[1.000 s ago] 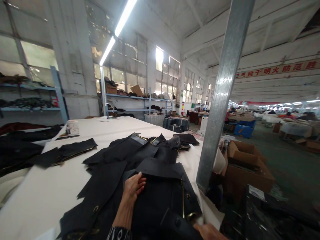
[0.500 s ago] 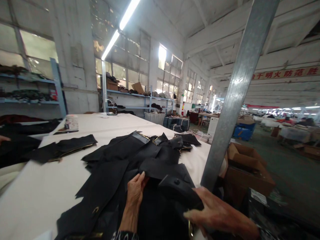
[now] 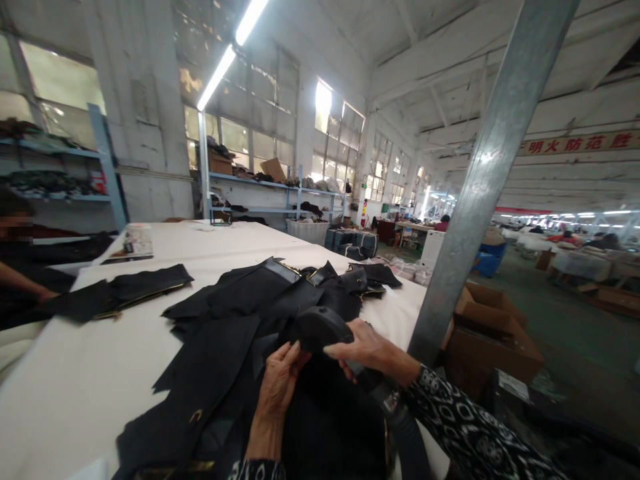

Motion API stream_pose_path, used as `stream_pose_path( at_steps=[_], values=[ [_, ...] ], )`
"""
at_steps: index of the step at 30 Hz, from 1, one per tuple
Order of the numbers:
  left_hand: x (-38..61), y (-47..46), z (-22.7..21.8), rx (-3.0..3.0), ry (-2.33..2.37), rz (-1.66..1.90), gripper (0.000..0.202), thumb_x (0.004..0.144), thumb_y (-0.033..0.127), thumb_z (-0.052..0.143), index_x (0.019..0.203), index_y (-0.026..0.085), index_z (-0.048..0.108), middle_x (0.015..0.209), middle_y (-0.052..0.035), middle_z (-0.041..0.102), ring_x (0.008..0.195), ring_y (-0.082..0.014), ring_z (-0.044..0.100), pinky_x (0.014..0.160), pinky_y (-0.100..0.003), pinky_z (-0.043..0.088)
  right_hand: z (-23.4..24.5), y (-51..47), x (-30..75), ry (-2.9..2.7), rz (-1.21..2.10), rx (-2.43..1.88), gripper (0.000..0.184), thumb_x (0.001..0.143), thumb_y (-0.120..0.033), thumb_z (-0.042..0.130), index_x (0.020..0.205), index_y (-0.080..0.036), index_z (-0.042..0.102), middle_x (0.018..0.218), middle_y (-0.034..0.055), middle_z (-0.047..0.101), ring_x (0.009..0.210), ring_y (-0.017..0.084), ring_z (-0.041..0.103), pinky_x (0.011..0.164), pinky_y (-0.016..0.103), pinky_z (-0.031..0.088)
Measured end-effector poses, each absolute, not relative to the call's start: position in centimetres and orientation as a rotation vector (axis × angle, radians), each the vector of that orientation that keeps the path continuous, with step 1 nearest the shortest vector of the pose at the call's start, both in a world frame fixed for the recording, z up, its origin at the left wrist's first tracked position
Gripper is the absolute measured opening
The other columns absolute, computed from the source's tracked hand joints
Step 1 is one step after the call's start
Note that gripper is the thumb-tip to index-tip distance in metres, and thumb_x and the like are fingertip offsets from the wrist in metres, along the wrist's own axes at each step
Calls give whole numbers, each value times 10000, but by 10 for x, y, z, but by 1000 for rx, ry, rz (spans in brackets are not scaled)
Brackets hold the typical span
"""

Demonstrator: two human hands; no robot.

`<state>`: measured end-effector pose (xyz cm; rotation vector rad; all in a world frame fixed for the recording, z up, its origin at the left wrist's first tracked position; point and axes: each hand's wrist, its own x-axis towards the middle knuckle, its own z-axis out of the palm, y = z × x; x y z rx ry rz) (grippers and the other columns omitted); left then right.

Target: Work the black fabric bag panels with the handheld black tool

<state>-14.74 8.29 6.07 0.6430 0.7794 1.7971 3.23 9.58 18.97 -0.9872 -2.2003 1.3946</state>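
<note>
Right now, in the head view, your right hand point(image 3: 367, 348) is wrapped firmly round a black handheld nozzle point(image 3: 320, 327), its thick hose point(image 3: 410, 433) trailing down below your wrist. Your left hand point(image 3: 277, 381) has thumb and fingers pinched together on a black fabric panel point(image 3: 330, 413), just beside the nozzle's rounded head; whether head and fingertips touch, you can't tell. That panel lies in front of you on the white-covered table point(image 3: 45, 400), next to a heap of black garment pieces point(image 3: 225, 293) with gold-coloured trim. To your left, a co-worker's hand point(image 3: 47, 295) reaches the end of a separate black strip point(image 3: 145, 287); a metal post point(image 3: 490, 173) slants on your right.
</note>
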Motion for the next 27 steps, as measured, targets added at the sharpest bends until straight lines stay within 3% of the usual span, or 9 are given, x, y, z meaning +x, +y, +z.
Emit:
stream_pose_path(
  at_steps=[6, 10, 12, 14, 16, 18, 22, 25, 27],
  values=[
    [-150, 88, 56, 573, 969, 1895, 167, 642, 267, 709, 736, 147, 641, 748, -23, 707, 723, -167, 674, 793, -386, 557, 198, 88, 75, -2169, 1305, -1026, 281, 776, -391, 632, 671, -139, 563, 514, -26, 572, 415, 102, 545, 391, 179, 454],
    [-142, 79, 67, 639, 1293, 1918, 160, 684, 292, 660, 602, 175, 586, 624, -17, 613, 705, -231, 642, 828, -485, 506, 190, 72, 117, -2144, 1255, -1078, 300, 788, -393, 625, 650, -134, 565, 487, -31, 566, 413, 104, 539, 408, 185, 448],
    [-133, 71, 78, 809, 1512, 1949, 155, 687, 325, 679, 664, 187, 612, 739, -47, 616, 874, -293, 612, 935, -506, 422, 183, 64, 135, -2086, 1250, -1135, 293, 792, -399, 620, 676, -136, 564, 508, -32, 567, 426, 113, 548, 411, 196, 454],
    [-123, 67, 88, 1252, 1802, 1916, 186, 751, 313, 629, 892, 192, 649, 1000, -103, 620, 1094, -327, 520, 1008, -483, 353, 177, 57, 150, -2016, 1276, -1208, 287, 788, -415, 616, 717, -145, 552, 519, -38, 560, 422, 124, 549, 403, 212, 458],
    [-114, 72, 94, 1883, 2025, 1588, 329, 805, 226, 547, 1123, 174, 609, 1244, -161, 546, 1240, -341, 413, 1049, -493, 300, 171, 52, 161, -1981, 1289, -1271, 306, 779, -444, 617, 741, -149, 545, 531, -35, 564, 435, 132, 558, 419, 221, 464],
    [-107, 85, 93, 2282, 2012, 1144, 394, 784, 138, 536, 1170, 158, 611, 1297, -187, 532, 1273, -347, 392, 1081, -513, 244, 166, 47, 168, -1973, 1284, -1314, 334, 761, -476, 620, 737, -151, 545, 533, -29, 566, 449, 137, 560, 431, 223, 461],
    [-104, 108, 82, 2423, 1844, 845, 279, 826, 118, 454, 850, 204, 719, 976, -115, 693, 1043, -250, 586, 1083, -451, 263, 159, 38, 175, -1962, 1260, -1319, 359, 750, -508, 604, 745, -151, 560, 542, -20, 571, 463, 144, 561, 447, 232, 457],
    [-106, 114, 84, 2403, 1831, 803, 336, 872, 132, 375, 851, 218, 699, 879, -73, 708, 918, -194, 631, 1048, -396, 309, 160, 31, 178, -1966, 1227, -1282, 334, 771, -480, 585, 762, -147, 562, 543, -17, 576, 450, 142, 556, 446, 231, 455],
    [-108, 114, 94, 2349, 1888, 791, 329, 889, 180, 357, 891, 211, 685, 860, -90, 708, 863, -216, 644, 934, -394, 401, 163, 26, 180, -1981, 1201, -1260, 307, 782, -450, 584, 752, -146, 553, 543, -15, 582, 428, 134, 542, 423, 221, 442]
  ],
)
